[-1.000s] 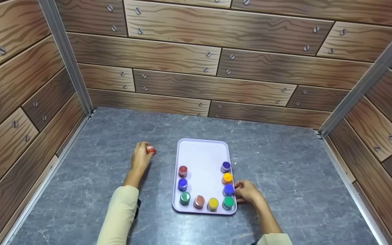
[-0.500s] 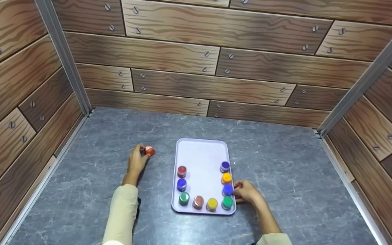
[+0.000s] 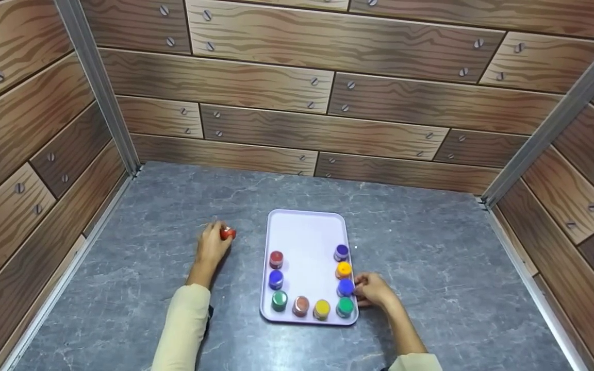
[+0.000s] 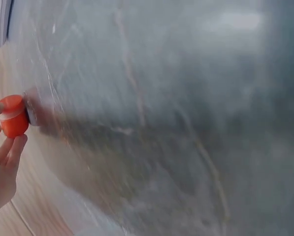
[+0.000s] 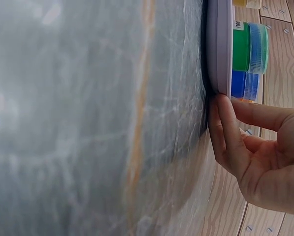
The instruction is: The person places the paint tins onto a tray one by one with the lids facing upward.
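Note:
My left hand (image 3: 212, 248) pinches a small orange-red paint jar (image 3: 228, 233) between thumb and fingers, left of the tray. In the left wrist view, the jar (image 4: 14, 116) is close to the grey tabletop; whether it touches is unclear. My right hand (image 3: 375, 289) grips the right rim of a lilac tray (image 3: 307, 232), beside a blue-lidded jar (image 3: 345, 287). In the right wrist view, its fingers (image 5: 226, 129) lie against the tray's rim (image 5: 220, 49), with the thumb over the edge.
Several paint jars line the tray's left, near and right sides, among them a red jar (image 3: 276, 259), a yellow jar (image 3: 322, 309) and a green jar (image 3: 345, 307). Wood-patterned walls (image 3: 256, 118) enclose the grey tabletop (image 3: 431, 237) at the back and both sides.
My left hand has turned the orange-red jar and shifted it slightly nearer to me, still left of the tray. My right hand stays at the tray's rim.

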`<state>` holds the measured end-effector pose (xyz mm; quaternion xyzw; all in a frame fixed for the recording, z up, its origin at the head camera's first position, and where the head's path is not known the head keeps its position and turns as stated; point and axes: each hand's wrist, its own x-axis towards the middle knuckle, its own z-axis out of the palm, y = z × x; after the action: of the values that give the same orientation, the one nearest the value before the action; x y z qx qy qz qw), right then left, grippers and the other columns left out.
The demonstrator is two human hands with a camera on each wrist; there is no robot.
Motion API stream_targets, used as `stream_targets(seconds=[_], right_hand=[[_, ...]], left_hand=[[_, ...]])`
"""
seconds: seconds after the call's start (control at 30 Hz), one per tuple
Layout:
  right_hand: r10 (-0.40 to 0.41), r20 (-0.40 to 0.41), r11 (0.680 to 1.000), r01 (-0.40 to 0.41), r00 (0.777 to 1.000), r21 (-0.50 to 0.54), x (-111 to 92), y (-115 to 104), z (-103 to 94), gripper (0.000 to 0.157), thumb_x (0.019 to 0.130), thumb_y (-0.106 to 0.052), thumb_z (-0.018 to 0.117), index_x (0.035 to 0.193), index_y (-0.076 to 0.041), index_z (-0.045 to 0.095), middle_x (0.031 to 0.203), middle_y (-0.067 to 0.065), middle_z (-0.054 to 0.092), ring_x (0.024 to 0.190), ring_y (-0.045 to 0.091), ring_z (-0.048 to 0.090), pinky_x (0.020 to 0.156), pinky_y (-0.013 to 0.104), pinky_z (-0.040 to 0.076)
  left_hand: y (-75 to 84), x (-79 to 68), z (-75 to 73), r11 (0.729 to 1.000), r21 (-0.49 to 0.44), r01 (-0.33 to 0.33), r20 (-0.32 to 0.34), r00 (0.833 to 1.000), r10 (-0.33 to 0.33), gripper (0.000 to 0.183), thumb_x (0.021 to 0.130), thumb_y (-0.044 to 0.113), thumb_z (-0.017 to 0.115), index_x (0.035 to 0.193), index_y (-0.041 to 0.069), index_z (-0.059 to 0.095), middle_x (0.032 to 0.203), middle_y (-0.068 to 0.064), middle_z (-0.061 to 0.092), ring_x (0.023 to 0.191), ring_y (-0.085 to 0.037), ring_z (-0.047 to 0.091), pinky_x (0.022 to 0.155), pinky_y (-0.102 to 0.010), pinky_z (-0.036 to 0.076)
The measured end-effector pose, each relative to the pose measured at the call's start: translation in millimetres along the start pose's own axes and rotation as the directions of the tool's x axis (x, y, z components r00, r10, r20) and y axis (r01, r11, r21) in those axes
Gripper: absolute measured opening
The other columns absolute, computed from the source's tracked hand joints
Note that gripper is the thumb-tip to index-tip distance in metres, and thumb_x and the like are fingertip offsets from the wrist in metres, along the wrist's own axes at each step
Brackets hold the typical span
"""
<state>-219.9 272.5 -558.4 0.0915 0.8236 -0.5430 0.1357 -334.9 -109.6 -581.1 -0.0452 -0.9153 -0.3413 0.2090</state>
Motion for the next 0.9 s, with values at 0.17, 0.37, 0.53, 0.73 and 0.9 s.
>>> stream_targets(seconds=[0.17, 0.37, 0.53, 0.73, 0.9], right_hand=[[0.002, -0.022, 1.000, -0.002, 1.000, -0.006, 0, -1, -0.3, 0.020, 0.073, 0.011, 0.052, 0.093, 0.010, 0.051, 0.072, 0.011, 0.050, 0.057, 0.018, 0.053, 0.052, 0.032, 0.054], [-0.003, -0.011, 1.000, 0.003, 1.000, -0.008, 1, -1, 1.2, 0.019, 0.073, 0.011, 0.053, 0.092, 0.010, 0.051, 0.072, 0.012, 0.051, 0.058, 0.019, 0.054, 0.052, 0.031, 0.054], [-0.016, 0.011, 1.000, 0.016, 1.000, 0.002, 1, 0, 0.2, 0.019, 0.073, 0.011, 0.052, 0.092, 0.010, 0.050, 0.072, 0.012, 0.051, 0.058, 0.018, 0.053, 0.051, 0.031, 0.054], [-0.020, 0.015, 1.000, 0.020, 1.000, -0.004, 0, 0, -0.7, 0.020, 0.073, 0.012, 0.048, 0.093, 0.012, 0.050, 0.073, 0.011, 0.053, 0.057, 0.018, 0.054, 0.052, 0.032, 0.054], [-0.002, -0.007, 1.000, 0.002, 1.000, -0.006, 0, 0, -0.1, 0.019, 0.074, 0.011, 0.051, 0.093, 0.011, 0.051, 0.073, 0.014, 0.053, 0.058, 0.019, 0.054, 0.053, 0.033, 0.054]], left_hand=[[1.0, 0.6, -0.5, 0.991, 0.067, -0.116, 0.022, 0.993, 0.115, 0.022, 0.076, 0.008, 0.073, 0.091, -0.002, 0.061, 0.095, -0.016, 0.054, 0.089, -0.035, 0.055, 0.076, -0.045, 0.049], [-1.3, 4.1, 1.7, 0.972, 0.107, -0.210, 0.052, 0.977, 0.206, 0.020, 0.077, 0.010, 0.071, 0.090, -0.003, 0.062, 0.097, -0.015, 0.057, 0.093, -0.034, 0.053, 0.078, -0.045, 0.047], [-4.9, 8.0, 2.3, 0.907, 0.139, -0.397, 0.066, 0.918, 0.392, 0.012, 0.079, 0.003, 0.067, 0.088, -0.003, 0.064, 0.094, -0.015, 0.059, 0.090, -0.033, 0.053, 0.077, -0.043, 0.048], [-9.2, 10.0, 1.1, 0.779, 0.219, -0.587, 0.119, 0.809, 0.576, 0.017, 0.074, -0.009, 0.060, 0.091, -0.005, 0.062, 0.091, -0.017, 0.055, 0.086, -0.034, 0.051, 0.073, -0.043, 0.049], [-5.9, 12.8, 2.9, 0.705, 0.350, -0.617, 0.068, 0.767, 0.638, 0.009, 0.077, -0.004, 0.049, 0.082, -0.005, 0.057, 0.083, -0.015, 0.051, 0.078, -0.033, 0.050, 0.069, -0.041, 0.048]])
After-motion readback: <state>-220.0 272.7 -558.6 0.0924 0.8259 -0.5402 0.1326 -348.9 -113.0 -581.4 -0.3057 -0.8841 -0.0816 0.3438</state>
